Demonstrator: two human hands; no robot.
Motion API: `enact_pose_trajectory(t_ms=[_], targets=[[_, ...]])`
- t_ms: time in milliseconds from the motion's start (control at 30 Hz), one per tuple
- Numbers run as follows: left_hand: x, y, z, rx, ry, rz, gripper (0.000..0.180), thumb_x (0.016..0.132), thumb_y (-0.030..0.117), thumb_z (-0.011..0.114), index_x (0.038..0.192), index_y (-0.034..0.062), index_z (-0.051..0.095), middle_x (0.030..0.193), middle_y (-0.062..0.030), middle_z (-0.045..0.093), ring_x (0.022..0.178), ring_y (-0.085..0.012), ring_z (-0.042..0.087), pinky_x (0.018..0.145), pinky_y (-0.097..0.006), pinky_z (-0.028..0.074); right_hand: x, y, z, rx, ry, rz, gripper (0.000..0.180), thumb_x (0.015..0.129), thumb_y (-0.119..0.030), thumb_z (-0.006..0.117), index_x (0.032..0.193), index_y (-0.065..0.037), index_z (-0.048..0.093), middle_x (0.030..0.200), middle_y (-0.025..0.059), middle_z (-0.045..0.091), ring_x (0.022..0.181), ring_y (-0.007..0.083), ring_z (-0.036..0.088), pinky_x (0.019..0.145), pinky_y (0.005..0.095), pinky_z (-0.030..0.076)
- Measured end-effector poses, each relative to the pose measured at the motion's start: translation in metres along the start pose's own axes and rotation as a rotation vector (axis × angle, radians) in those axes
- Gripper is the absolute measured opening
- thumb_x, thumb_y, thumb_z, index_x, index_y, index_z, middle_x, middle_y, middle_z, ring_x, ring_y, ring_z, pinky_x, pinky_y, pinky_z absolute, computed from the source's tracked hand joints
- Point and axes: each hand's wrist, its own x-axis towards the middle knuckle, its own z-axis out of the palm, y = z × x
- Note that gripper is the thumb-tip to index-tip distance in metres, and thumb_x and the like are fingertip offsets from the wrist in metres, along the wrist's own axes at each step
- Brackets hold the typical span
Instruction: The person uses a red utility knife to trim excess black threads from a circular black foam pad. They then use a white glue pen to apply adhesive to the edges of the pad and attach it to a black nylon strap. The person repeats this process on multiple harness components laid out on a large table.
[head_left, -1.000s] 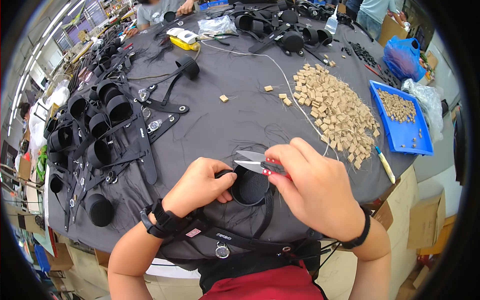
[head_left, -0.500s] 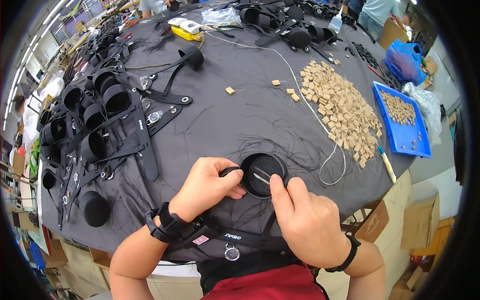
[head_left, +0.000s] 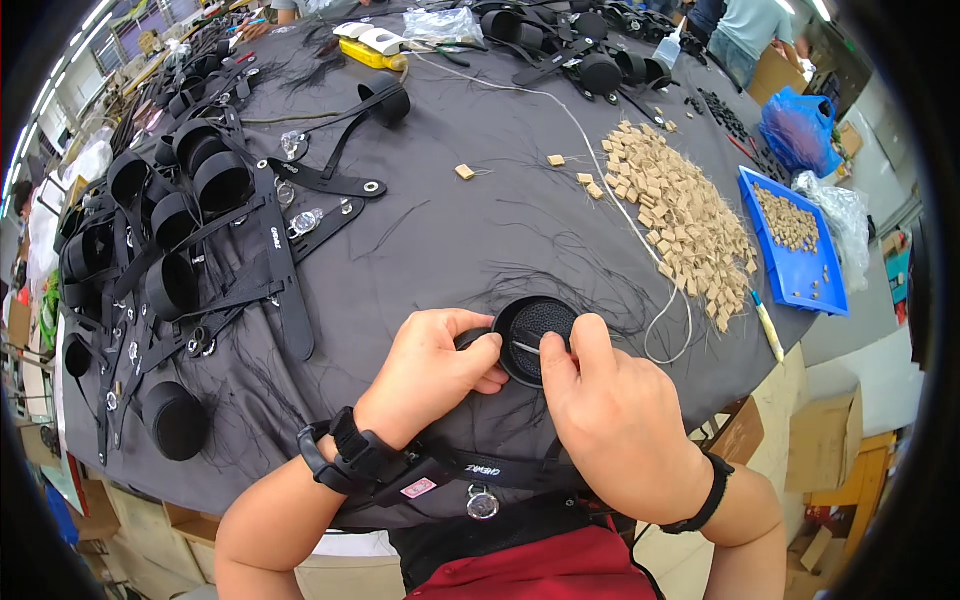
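Left hand (head_left: pixel 435 365) grips black cup (head_left: pixel 540 335); right hand (head_left: pixel 610 420) pinches (seemingly) a thin tool.

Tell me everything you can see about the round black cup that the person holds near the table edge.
The round black cup is a shallow ring-shaped piece with a raised rim and a finely meshed, fabric-like inner face. It lies open side up on the dark grey table cloth, close to the near edge. The left hand pinches its left rim, and the right hand reaches into it with a thin silver tool, partly hidden. Loose black threads lie around it.
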Motion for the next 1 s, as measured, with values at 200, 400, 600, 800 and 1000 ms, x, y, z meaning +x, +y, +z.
enact_pose_trajectory(t_ms=[200, 400, 600, 800, 1000], targets=[[0.000, -0.003, 0.002, -0.036, -0.014, 0.045, 0.042, 0.096, 0.009, 0.061, 0.125, -0.0202, 0.052, 0.091, -0.0179, 0.069, 0.077, -0.0217, 0.073, 0.069, -0.030, 0.062, 0.000, 0.005, -0.001, 0.078, -0.088, 0.038, 0.028, 0.078, -0.004, 0.066, 0.103, 0.008, 0.064, 0.087, 0.0088, 0.049, 0.053, 0.0124, 0.059, 0.044, 0.0267, 0.046], [0.000, -0.002, 0.002, -0.008, -0.004, 0.033, 0.041, 0.096, 0.010, 0.061, 0.123, -0.0207, 0.053, 0.089, -0.0184, 0.070, 0.076, -0.0217, 0.073, 0.069, -0.030, 0.062, 0.000, 0.005, 0.004, 0.143, -0.070, 0.067, 0.028, 0.079, -0.003, 0.065, 0.104, 0.008, 0.063, 0.087, 0.0099, 0.050, 0.053, 0.0137, 0.059, 0.044, 0.0274, 0.047], [-0.001, -0.001, 0.003, -0.001, 0.003, 0.036, 0.039, 0.096, 0.010, 0.061, 0.122, -0.0193, 0.056, 0.089, -0.0179, 0.070, 0.076, -0.0208, 0.073, 0.069, -0.030, 0.061, -0.003, 0.004, 0.007, 0.136, -0.049, 0.061, 0.029, 0.080, -0.004, 0.066, 0.107, 0.008, 0.064, 0.087, 0.0090, 0.049, 0.051, 0.0126, 0.057, 0.043, 0.0267, 0.046], [-0.001, -0.001, 0.004, 0.001, 0.003, 0.038, 0.034, 0.096, 0.009, 0.060, 0.118, -0.0169, 0.060, 0.088, -0.0156, 0.071, 0.075, -0.0186, 0.073, 0.069, -0.029, 0.061, -0.008, 0.001, 0.013, 0.111, -0.011, 0.087, 0.031, 0.079, -0.004, 0.066, 0.108, 0.008, 0.065, 0.087, 0.0082, 0.050, 0.051, 0.0108, 0.056, 0.042, 0.0248, 0.045], [-0.001, -0.002, 0.004, -0.017, -0.002, 0.040, 0.034, 0.096, 0.008, 0.060, 0.120, -0.0167, 0.058, 0.089, -0.0156, 0.071, 0.076, -0.0194, 0.073, 0.069, -0.029, 0.061, -0.010, -0.002, 0.014, 0.059, 0.005, 0.089, 0.032, 0.079, -0.003, 0.066, 0.109, 0.008, 0.065, 0.089, 0.0078, 0.051, 0.053, 0.0096, 0.057, 0.042, 0.0234, 0.045]])
